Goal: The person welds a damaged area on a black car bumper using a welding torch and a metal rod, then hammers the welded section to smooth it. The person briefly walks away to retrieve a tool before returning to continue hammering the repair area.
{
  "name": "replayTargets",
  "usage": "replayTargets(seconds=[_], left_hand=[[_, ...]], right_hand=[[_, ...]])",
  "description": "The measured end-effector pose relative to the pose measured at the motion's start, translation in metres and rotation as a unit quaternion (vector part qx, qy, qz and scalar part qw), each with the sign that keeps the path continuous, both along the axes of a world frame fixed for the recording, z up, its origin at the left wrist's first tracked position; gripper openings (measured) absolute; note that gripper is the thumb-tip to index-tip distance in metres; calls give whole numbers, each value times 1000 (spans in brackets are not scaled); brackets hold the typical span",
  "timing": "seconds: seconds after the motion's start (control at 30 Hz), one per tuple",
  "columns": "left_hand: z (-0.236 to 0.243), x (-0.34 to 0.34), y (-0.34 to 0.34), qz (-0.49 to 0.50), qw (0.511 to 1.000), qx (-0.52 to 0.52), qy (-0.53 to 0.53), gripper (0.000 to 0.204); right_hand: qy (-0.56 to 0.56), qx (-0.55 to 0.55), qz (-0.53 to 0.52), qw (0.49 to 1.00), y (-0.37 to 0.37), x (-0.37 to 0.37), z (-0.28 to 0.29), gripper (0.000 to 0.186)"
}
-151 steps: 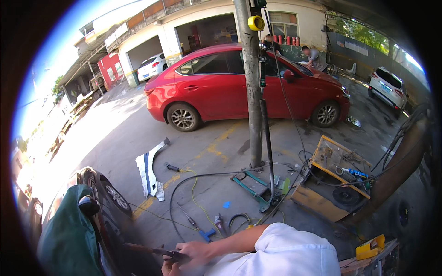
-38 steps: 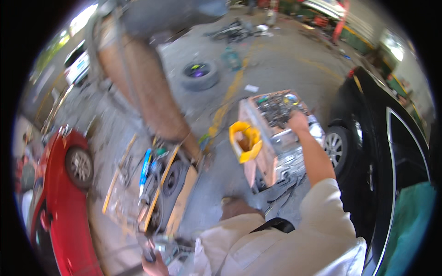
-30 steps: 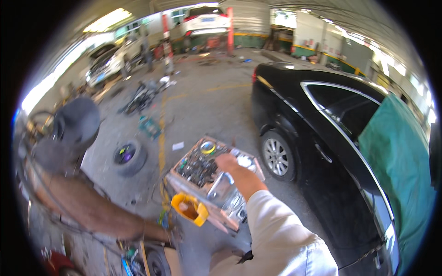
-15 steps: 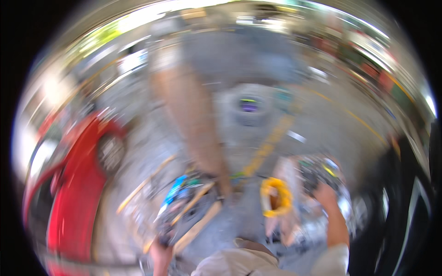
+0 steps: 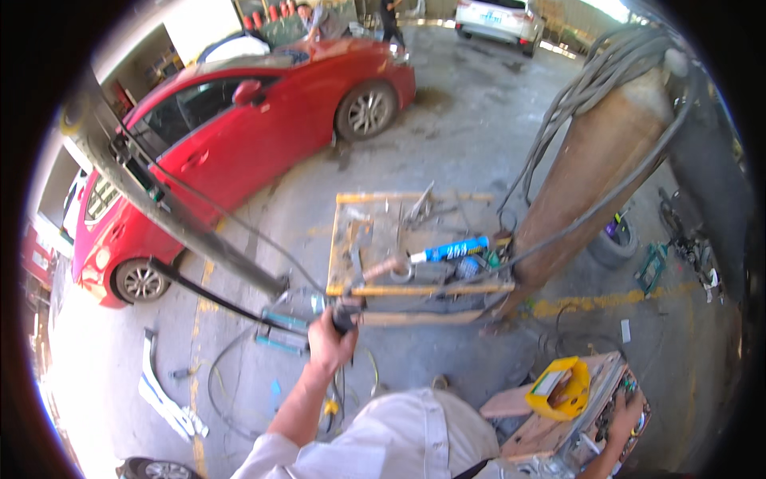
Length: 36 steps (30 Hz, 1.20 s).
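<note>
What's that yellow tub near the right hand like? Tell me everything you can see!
The yellow tub looks like plastic, with an open mouth facing up and an angular rim. A whitish patch shows on its left part, and something brownish is inside, too unclear to name. It's at the left side of the wooden box and seems to rest against it. No hand touches it: the right hand is over the box, a little to the tub's right.

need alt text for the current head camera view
A person's left hand grips a dark object near a yellow-edged worktop bearing a blue tube; the right hand is at small parts in a wooden box. A red car stands beyond, at upper left.
</note>
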State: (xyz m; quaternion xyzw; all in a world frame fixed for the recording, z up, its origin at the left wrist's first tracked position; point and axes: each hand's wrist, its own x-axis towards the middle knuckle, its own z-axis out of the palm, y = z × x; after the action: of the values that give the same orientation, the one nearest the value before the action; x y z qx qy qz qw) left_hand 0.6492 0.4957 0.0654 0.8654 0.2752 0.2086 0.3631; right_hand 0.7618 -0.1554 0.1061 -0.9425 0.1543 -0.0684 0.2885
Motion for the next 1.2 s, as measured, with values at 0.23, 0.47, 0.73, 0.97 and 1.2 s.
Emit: replayTargets(seconds=[0.23,0.47,0.73,0.97,1.2], left_hand=[[9,-5,14,40,994,-100,-15,32],[20,-33,23,27,975,-213,-56,24],[7,-62,25,9,952,-292,-88,14],[9,-61,21,-20,950,-302,-81,20],[2,-55,22,-64,943,-317,-79,18]], right_hand=[[-51,114,418,900,251,43,50,40],[-95,92,551,824,371,36,104,46],[-146,39,632,760,392,43,127,42],[-160,24,651,742,404,45,140,47],[-129,-28,656,743,402,50,145,52]])
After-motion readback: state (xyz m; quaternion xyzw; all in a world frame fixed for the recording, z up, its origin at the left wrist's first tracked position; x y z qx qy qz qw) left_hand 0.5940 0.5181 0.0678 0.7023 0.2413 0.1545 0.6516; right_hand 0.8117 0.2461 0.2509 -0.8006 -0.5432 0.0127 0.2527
